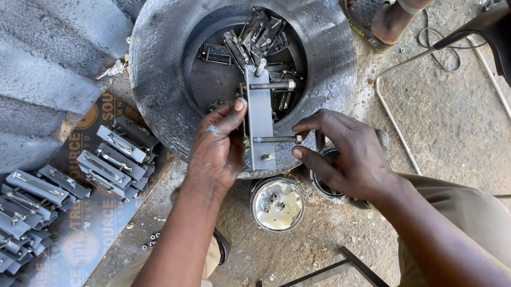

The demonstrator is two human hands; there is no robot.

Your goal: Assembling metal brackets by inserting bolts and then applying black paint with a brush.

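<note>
The left hand (216, 148) grips the long edge of a flat grey steel bracket (259, 117) that lies across the rim of a worn, dusty rubber tyre (159, 45), while the right hand (343, 155) pinches the end of a thin round pin (276, 139) jutting sideways from the bracket's lower part. Just below the hands two round shiny tins (277, 204) stand on the gritty concrete floor; more loose grey metal parts (252, 37) fill the tyre's hollow, and rows of finished brackets (47, 188) lie stacked on printed board to the left.
</note>
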